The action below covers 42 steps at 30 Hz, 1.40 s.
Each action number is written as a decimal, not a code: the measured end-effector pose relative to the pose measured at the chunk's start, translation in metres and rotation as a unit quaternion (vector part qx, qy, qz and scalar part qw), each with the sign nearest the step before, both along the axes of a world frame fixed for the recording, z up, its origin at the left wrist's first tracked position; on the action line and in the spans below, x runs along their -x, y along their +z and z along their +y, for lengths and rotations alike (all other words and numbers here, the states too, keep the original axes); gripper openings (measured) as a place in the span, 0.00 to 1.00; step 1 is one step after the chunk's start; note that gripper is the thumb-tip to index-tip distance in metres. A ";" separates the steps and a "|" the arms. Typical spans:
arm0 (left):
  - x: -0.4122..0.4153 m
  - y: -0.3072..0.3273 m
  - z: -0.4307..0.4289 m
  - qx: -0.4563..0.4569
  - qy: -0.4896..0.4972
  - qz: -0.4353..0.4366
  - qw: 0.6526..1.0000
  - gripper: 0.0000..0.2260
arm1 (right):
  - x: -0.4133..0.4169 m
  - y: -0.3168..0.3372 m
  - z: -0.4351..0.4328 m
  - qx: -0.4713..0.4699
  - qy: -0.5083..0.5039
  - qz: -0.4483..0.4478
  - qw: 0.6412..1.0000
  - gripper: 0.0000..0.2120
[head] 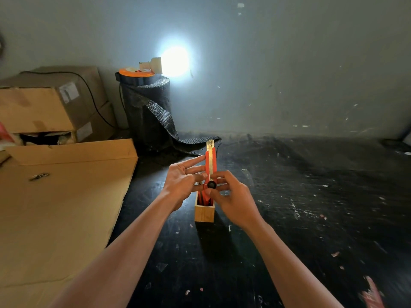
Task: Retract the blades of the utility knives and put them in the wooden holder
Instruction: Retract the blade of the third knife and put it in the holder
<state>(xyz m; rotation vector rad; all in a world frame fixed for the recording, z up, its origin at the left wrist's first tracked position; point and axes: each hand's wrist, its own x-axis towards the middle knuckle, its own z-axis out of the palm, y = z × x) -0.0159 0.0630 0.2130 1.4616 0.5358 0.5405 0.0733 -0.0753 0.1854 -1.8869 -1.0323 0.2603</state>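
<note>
Both of my hands hold an orange utility knife (210,163) upright above the wooden holder (204,211). A short length of its metal blade (210,145) sticks out at the top. My left hand (182,182) steadies the knife's body from the left with its fingers stretched along it. On the right, my right hand (231,196) pinches the black knob (212,185) low on the knife. The holder stands on the dark table and has other orange knives (202,197) standing in it.
A large flat cardboard sheet (60,210) covers the table's left side, with stacked cardboard boxes (51,103) behind it. A black roll of bubble wrap (148,112) stands at the back with an orange tape dispenser (136,74) and a bright lamp (174,61) on top.
</note>
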 end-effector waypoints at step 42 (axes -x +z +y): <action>-0.057 -0.158 0.076 -0.134 0.028 0.245 0.960 0.34 | -0.102 -0.087 0.100 0.054 -0.088 0.069 0.992 0.05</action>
